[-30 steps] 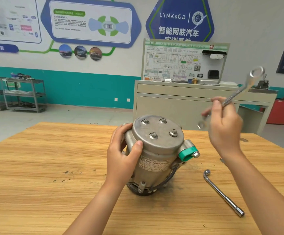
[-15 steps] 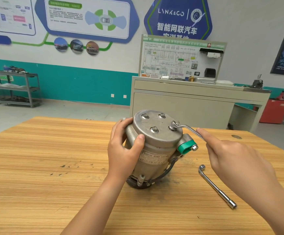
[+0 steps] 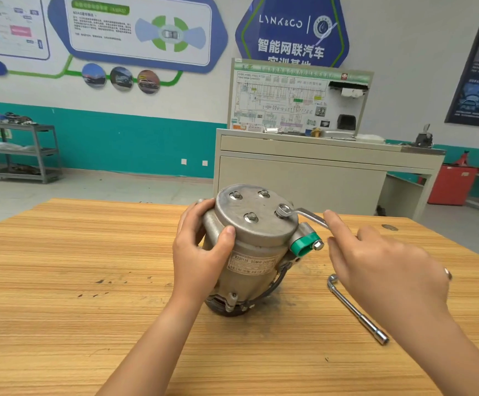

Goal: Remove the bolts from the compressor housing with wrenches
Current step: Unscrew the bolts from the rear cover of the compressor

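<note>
The grey cast-metal compressor housing (image 3: 257, 252) stands slightly tilted near the middle of the light wooden table (image 3: 61, 281). Its round cover faces up and carries four steel hex bolts (image 3: 251, 217). The ring end of a flat silver wrench (image 3: 308, 215) sits over the right-hand bolt. The right hand (image 3: 384, 267) holds the wrench's handle, index finger stretched along it. The left hand (image 3: 201, 252) grips the housing's left side, thumb in front. A chrome L-shaped socket wrench (image 3: 358, 312) lies on the table just right of the housing.
</note>
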The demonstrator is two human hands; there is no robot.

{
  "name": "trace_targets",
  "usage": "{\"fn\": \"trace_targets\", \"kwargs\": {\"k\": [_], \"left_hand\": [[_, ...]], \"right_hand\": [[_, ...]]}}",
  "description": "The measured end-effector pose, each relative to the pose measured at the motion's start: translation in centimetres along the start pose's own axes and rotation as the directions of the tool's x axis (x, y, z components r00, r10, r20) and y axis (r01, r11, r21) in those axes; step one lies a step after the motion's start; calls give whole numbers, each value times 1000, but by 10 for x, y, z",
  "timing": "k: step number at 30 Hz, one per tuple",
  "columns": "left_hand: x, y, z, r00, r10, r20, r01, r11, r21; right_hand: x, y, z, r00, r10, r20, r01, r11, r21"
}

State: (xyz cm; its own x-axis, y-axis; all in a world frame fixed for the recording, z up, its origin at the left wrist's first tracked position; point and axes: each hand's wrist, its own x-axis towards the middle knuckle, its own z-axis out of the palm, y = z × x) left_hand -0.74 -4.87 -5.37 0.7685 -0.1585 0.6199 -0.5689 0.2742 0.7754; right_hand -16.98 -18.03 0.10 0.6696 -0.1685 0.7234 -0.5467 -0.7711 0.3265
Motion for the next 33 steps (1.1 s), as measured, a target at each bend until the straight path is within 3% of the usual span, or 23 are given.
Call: {"fn": "trace_targets", "kwargs": {"k": [2,4,6,9,13,16,18,20,22,24,26,28,30,33], "left_hand": [[3,0,-2,999,-17,28,18,999,-34],[6,2,-3,998,-30,64,33,998,-53],[10,3,-4,995,-27,92,33,998,-61],[13,3,-5,994,-25,103,33,996,-79],[14,4,0,993,-34,110,41,997,-67],[15,6,2,992,-43,120,48,998,-45],[14,5,0,991,-46,124,52,998,-42],[13,4,-4,992,-43,123,49,998,-49],[11,3,-6,993,-36,108,43,997,-66],[9,2,-8,995,-32,90,39,996,-81],[8,2,-7,996,-32,84,39,996,-81],[8,1,-6,996,-32,84,38,996,-75],[7,1,-4,996,-34,84,40,997,-71],[6,2,-2,996,-36,80,42,997,-71]], "right_hand": [[4,16,25,968,-46,-245,60,997,49],[15,27,49,936,-69,-346,135,976,171],[31,31,67,923,-60,-379,179,941,286],[65,28,83,916,-60,-396,188,937,294],[116,3,81,926,-195,-324,325,849,417],[127,-10,83,911,-245,-330,373,831,413],[120,-9,84,918,-166,-360,311,866,392],[114,-4,79,932,66,-356,120,872,474],[106,7,67,938,257,-233,-62,785,617],[90,16,48,947,258,-191,-60,727,684],[66,19,28,976,87,-202,38,838,545],[42,17,11,995,-94,-26,97,942,320],[27,19,7,980,-104,171,71,979,191],[15,19,1,972,-71,224,39,989,144]]}}
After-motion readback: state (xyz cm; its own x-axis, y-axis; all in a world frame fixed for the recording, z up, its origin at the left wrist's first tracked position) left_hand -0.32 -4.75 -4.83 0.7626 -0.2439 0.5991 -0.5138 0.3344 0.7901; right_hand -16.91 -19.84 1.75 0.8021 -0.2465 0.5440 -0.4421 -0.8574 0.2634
